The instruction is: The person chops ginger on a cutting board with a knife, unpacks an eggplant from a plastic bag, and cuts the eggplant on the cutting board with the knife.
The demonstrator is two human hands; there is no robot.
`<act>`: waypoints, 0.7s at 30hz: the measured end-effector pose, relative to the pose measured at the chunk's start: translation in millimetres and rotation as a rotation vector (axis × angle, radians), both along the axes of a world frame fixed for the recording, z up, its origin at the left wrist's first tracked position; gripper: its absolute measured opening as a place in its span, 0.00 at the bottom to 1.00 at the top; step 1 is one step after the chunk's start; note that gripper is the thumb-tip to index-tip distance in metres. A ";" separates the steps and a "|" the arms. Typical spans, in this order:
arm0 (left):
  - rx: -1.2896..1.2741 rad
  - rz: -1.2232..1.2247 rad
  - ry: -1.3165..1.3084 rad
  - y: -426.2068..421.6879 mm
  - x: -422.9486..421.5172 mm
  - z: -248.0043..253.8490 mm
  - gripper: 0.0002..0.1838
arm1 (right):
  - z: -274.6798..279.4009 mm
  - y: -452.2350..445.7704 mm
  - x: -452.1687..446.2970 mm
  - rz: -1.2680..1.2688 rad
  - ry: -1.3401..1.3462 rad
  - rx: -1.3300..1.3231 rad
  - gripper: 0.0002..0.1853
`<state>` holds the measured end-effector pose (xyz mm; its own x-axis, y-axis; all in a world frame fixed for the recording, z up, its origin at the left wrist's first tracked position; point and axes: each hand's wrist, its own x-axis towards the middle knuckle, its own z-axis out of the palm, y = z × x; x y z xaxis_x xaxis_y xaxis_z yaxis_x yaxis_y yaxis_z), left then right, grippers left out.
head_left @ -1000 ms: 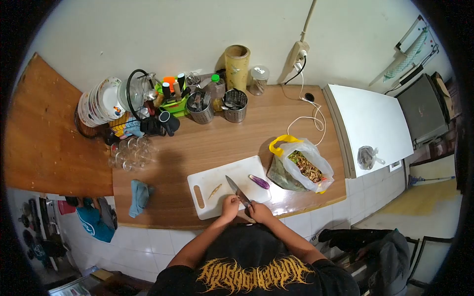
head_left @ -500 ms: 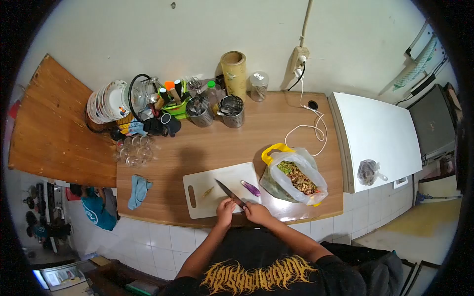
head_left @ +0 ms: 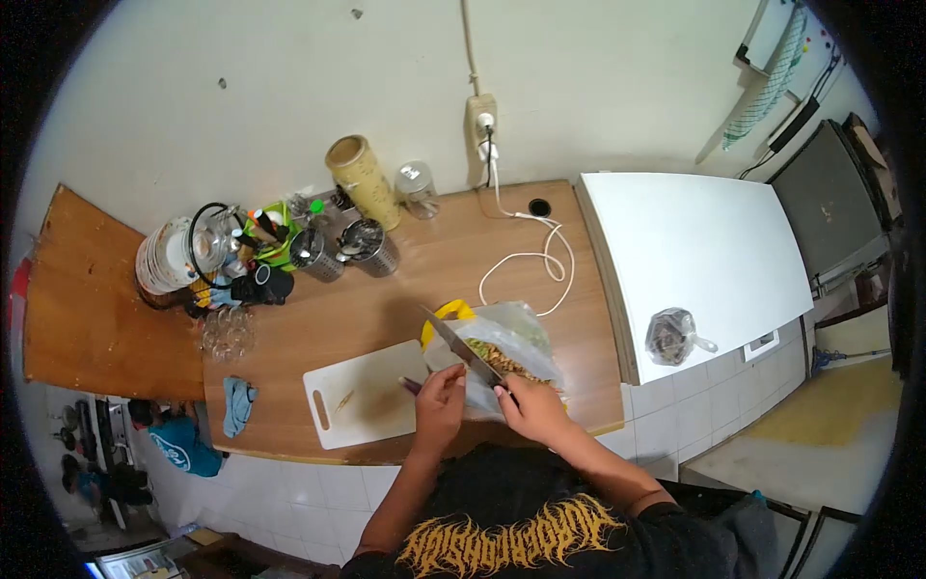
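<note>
My right hand (head_left: 536, 409) is wrapped round the handle of a kitchen knife (head_left: 459, 342), whose blade slants up and left over the plastic bag (head_left: 526, 326). The bag has yellow handles and holds chopped green and brown pieces (head_left: 513, 363). My left hand (head_left: 440, 409) is closed, its fingertips close by the blade; what they pinch, if anything, is hidden. Beside that hand, a purple eggplant (head_left: 411, 385) shows only one end at the right side of the white cutting board (head_left: 362, 410). A thin brownish scrap (head_left: 345, 399) lies on the board.
Along the wall stand a dish rack with plates (head_left: 166, 258), metal utensil cups (head_left: 370, 249), a yellowish roll (head_left: 362, 180) and a clear jar (head_left: 416, 188). A white cable (head_left: 521, 257) loops behind the bag. Glasses (head_left: 228, 333) and a blue cloth (head_left: 238, 405) are left. A person (head_left: 181, 446) is beyond.
My view has turned and shifted. Both hands have moved right with the knife, from above the cutting board to over the front of the bag.
</note>
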<state>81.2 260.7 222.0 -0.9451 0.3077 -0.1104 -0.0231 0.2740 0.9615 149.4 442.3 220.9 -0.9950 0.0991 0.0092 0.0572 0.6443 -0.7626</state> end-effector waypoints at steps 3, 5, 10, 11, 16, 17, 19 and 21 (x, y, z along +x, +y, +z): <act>-0.049 0.064 0.214 34.7 -6.2 -21.3 0.14 | -13.8 33.2 2.1 -0.034 -0.010 0.031 0.13; -0.021 0.087 0.193 51.7 -7.0 -22.0 0.13 | -17.7 44.6 3.3 -0.044 -0.010 0.019 0.12; -0.130 0.108 0.064 71.2 -11.8 -28.0 0.11 | -26.4 56.3 7.9 -0.039 -0.044 -0.043 0.11; -0.139 0.112 0.063 70.6 -12.0 -31.6 0.11 | -28.2 56.9 6.9 -0.034 -0.045 -0.051 0.11; -0.165 0.130 0.171 61.4 -6.3 -35.0 0.08 | -36.4 54.0 2.7 -0.010 -0.031 -0.072 0.10; -0.168 0.136 0.170 56.7 -5.3 -36.6 0.08 | -37.1 52.8 1.8 -0.004 -0.032 -0.074 0.10; -0.250 0.112 0.393 44.3 -4.7 -38.6 0.08 | -36.5 50.7 -0.3 0.012 -0.027 -0.060 0.10; -0.241 0.181 0.373 31.1 -2.3 -36.2 0.07 | -30.1 49.3 -3.1 0.038 -0.014 -0.068 0.10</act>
<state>79.0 291.8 185.8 -0.9698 0.1421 0.1982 0.2434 0.5136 0.8228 146.3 491.6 190.8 -0.9981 0.0611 -0.0101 0.0444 0.5930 -0.8040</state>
